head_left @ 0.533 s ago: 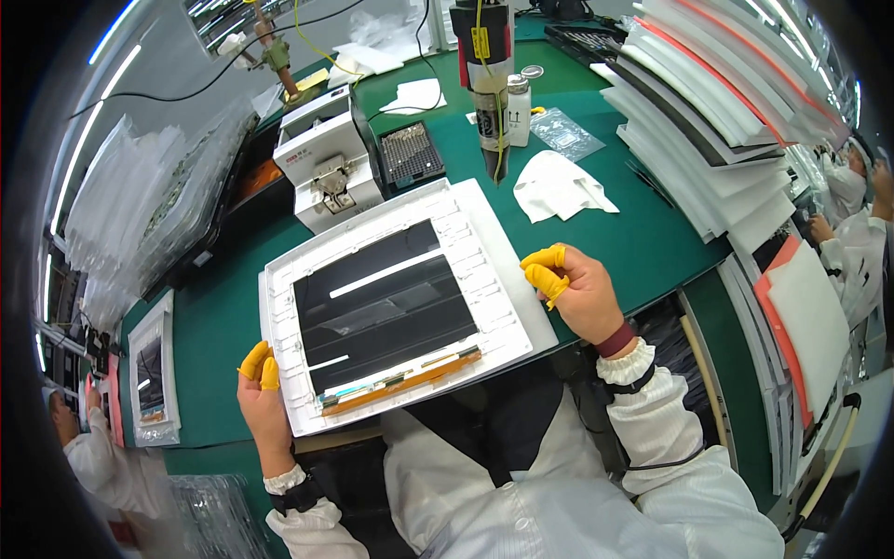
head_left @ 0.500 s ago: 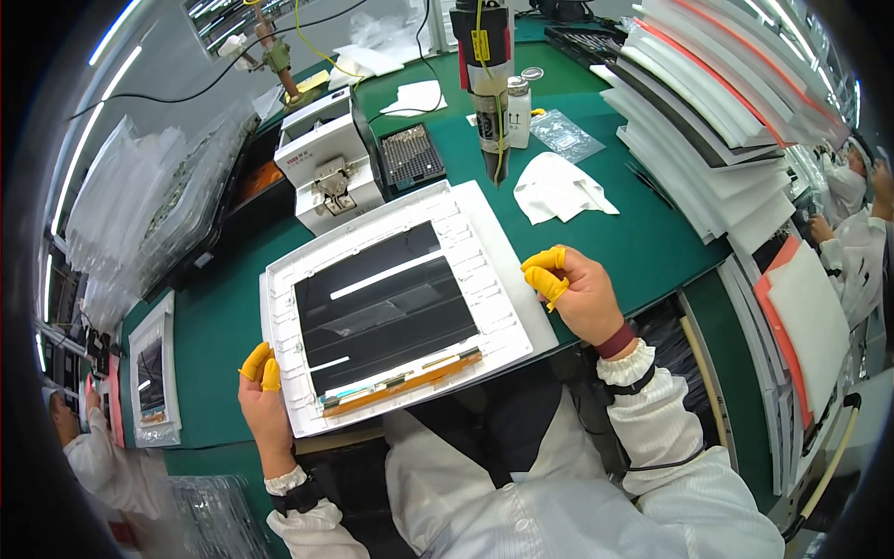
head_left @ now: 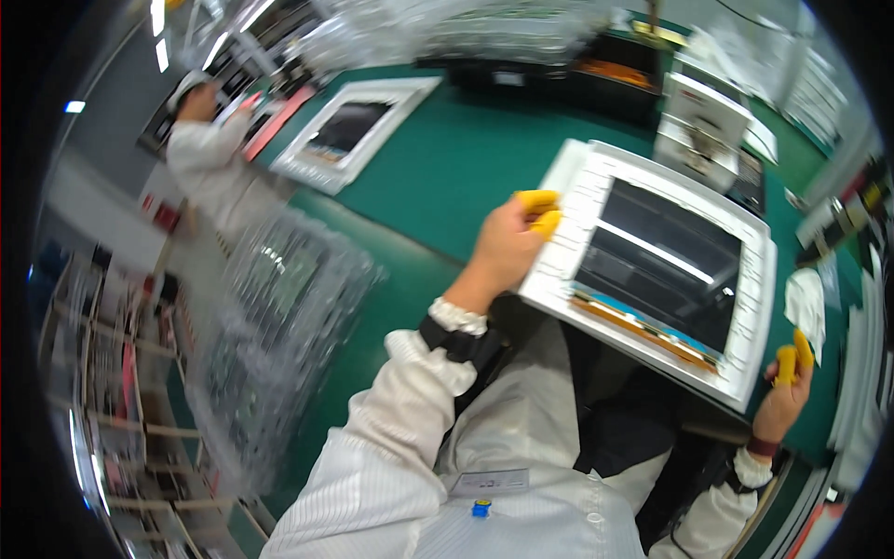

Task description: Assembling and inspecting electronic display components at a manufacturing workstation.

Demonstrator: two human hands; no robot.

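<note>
A white plastic frame (head_left: pixel 756 244) with a dark glass panel (head_left: pixel 666 256) inside it lies tilted on the green bench, on a white sheet (head_left: pixel 562 172) that shows past its upper left. A brown-orange strip (head_left: pixel 643 328) runs along the panel's near edge. Yellow finger covers are on both hands. Beside the frame's left edge is my left hand (head_left: pixel 507 247), fingers loosely bent and a little apart; whether they touch the edge cannot be made out. At the frame's right near corner, my right hand (head_left: pixel 782 396) has its fingers raised and apart, holding nothing visible.
Another white frame with a panel (head_left: pixel 396 96) lies farther left on the bench. Clear plastic trays (head_left: pixel 289 298) are stacked at my left. A white and grey device (head_left: pixel 700 130) stands behind the frame, and a white cloth (head_left: pixel 805 303) lies right. A co-worker (head_left: pixel 209 154) works at far left.
My view has swung left, so the frame and both hands appear farther right. The plastic trays and the co-worker show more fully. Both hands remain beside the frame.
</note>
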